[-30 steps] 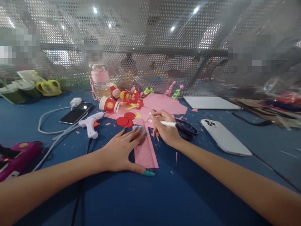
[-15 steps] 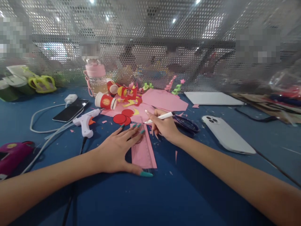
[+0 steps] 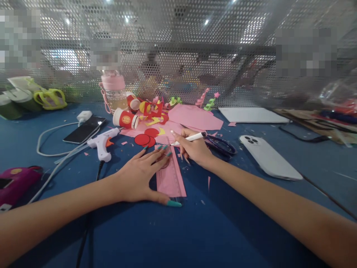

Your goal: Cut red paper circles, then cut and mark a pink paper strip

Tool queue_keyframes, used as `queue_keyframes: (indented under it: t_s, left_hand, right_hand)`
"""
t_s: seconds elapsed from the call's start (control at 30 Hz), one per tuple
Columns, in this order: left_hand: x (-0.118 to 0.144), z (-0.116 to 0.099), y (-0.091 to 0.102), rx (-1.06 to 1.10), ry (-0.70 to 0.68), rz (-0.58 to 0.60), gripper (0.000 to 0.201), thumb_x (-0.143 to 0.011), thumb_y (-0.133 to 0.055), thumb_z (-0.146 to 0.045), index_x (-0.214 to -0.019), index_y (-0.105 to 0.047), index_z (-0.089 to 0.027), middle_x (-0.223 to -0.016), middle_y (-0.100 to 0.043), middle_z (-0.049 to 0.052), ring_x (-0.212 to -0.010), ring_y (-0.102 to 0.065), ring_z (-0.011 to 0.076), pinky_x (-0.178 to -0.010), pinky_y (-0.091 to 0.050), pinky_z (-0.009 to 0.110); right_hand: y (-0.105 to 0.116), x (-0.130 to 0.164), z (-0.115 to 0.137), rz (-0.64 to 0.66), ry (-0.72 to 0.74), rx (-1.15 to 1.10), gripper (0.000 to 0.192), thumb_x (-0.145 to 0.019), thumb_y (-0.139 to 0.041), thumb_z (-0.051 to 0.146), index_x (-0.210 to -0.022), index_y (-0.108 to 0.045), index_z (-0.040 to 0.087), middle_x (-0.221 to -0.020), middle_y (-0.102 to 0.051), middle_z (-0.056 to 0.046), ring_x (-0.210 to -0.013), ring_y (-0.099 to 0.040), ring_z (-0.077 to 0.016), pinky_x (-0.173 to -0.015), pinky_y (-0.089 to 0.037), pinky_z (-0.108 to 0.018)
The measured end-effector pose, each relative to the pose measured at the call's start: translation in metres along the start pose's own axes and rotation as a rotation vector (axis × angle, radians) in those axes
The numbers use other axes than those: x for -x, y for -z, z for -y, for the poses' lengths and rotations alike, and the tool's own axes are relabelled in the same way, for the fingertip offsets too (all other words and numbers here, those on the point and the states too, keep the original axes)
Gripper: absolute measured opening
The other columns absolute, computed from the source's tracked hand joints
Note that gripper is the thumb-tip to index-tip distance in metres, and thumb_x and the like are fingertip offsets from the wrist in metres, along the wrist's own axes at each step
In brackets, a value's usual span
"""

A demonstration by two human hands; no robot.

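Frame centre: left hand (image 3: 139, 175), fingers spread, is pinning a clear ruler on pink paper strip (image 3: 170, 178); right hand (image 3: 193, 149) is gripping a white pen (image 3: 189, 138), marking a line.

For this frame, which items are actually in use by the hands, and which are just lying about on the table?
In use:
left hand pressing flat on the clear ruler
pink paper strip under the ruler
right hand gripping the white pen

Lying about:
scissors
glue gun
white phone
black phone
red circles
pink bottle

No text can be read
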State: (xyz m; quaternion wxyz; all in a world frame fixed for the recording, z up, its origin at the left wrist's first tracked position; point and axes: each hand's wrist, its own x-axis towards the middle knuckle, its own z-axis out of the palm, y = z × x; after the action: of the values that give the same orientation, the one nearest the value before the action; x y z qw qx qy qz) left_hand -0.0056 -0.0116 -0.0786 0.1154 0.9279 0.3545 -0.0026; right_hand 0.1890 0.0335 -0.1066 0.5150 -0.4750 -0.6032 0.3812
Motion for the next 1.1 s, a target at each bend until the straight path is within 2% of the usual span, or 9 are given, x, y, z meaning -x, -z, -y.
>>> queue_keyframes:
  t_s: [0.17, 0.43, 0.63, 0.83, 1.1]
  left_hand:
    - [0.000, 0.001, -0.001, -0.004, -0.004, -0.008, 0.104, -0.065, -0.046, -0.082, -0.146, -0.026, -0.020, -0.154, -0.017, 0.014, -0.141, -0.019, 0.0336, -0.113, -0.011, 0.052]
    - [0.001, 0.001, -0.002, -0.018, -0.016, -0.024, 0.103, -0.068, -0.043, -0.081, -0.146, -0.026, -0.016, -0.153, -0.020, 0.014, -0.141, -0.019, 0.0327, -0.114, -0.012, 0.050]
    - [0.001, 0.000, -0.003, -0.008, -0.022, -0.048, 0.103, -0.068, -0.043, -0.081, -0.146, -0.026, -0.017, -0.152, -0.023, 0.015, -0.140, -0.021, 0.0329, -0.114, -0.012, 0.049]
    - [0.001, 0.000, -0.003, -0.017, -0.017, -0.028, 0.107, -0.066, -0.042, -0.083, -0.144, -0.030, -0.012, -0.151, -0.024, 0.018, -0.139, -0.024, 0.0333, -0.114, -0.011, 0.050]
    - [0.001, -0.001, -0.001, 0.001, -0.023, -0.022, 0.105, -0.067, -0.043, -0.082, -0.144, -0.030, -0.011, -0.152, -0.025, 0.017, -0.140, -0.024, 0.0319, -0.114, -0.011, 0.050]
  right_hand:
    - [0.000, 0.001, 0.000, 0.012, 0.010, 0.019, 0.051, -0.066, -0.068, 0.060, -0.051, -0.037, 0.023, -0.032, -0.043, 0.009, -0.022, -0.037, -0.0060, -0.023, -0.025, -0.017]
    - [0.001, 0.009, 0.005, 0.042, 0.005, 0.039, 0.048, -0.068, -0.066, 0.058, -0.051, -0.038, 0.023, -0.032, -0.042, 0.009, -0.021, -0.036, -0.0063, -0.022, -0.023, -0.017]
    - [0.002, 0.018, 0.012, 0.051, 0.011, 0.060, 0.048, -0.069, -0.066, 0.056, -0.051, -0.036, 0.023, -0.031, -0.042, 0.009, -0.022, -0.033, -0.0054, -0.024, -0.023, -0.017]
    - [0.003, 0.027, 0.012, 0.065, -0.012, 0.066, 0.047, -0.072, -0.065, 0.053, -0.051, -0.036, 0.024, -0.031, -0.041, 0.009, -0.021, -0.035, -0.0065, -0.023, -0.021, -0.019]
    - [0.005, 0.048, 0.019, 0.102, -0.032, 0.054, 0.048, -0.072, -0.066, 0.052, -0.050, -0.034, 0.024, -0.031, -0.040, 0.009, -0.021, -0.034, -0.0063, -0.022, -0.022, -0.019]
